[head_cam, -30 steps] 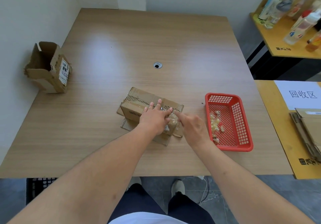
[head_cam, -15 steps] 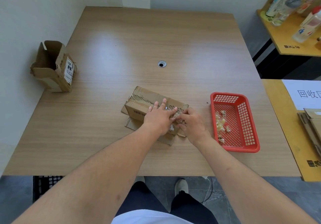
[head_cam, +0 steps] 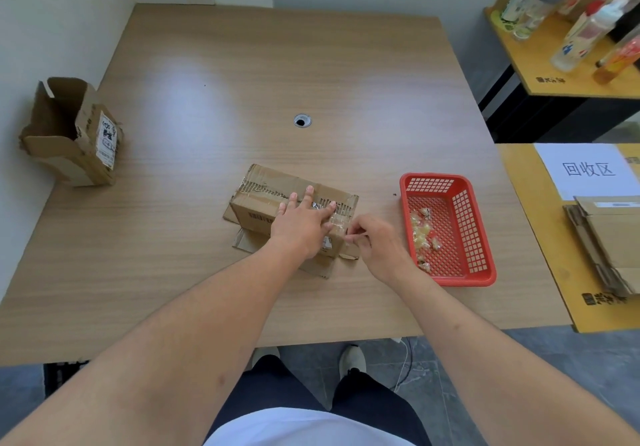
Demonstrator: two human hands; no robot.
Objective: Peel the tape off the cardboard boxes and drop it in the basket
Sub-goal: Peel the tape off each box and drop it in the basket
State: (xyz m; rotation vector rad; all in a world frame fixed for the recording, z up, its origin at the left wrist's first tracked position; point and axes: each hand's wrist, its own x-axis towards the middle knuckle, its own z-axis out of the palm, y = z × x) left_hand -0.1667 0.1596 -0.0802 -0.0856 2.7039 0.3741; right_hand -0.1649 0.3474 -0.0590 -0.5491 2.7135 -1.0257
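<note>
A flat brown cardboard box [head_cam: 263, 200] lies in the middle of the wooden table [head_cam: 242, 82], its top torn where tape came off. My left hand [head_cam: 300, 224] presses flat on the box's right half with straight fingers. Clear tape [head_cam: 337, 221] still clings to the box's right end. My right hand [head_cam: 375, 243] is at that end, thumb and forefinger pinching a strip of the tape. A red plastic basket [head_cam: 485, 238] stands just right of the box, with several crumpled tape scraps inside.
An opened cardboard box [head_cam: 74, 134] with a white label stands at the table's left edge by the wall. Flattened cardboard [head_cam: 609, 238] and a paper sign [head_cam: 585, 168] lie on a yellow side table at right. Bottles [head_cam: 585, 26] crowd a yellow shelf at the back right.
My right hand has drawn slightly right and toward me from the box's end, pinching tape. My left hand stays pressed on the box. The camera has tilted a little.
</note>
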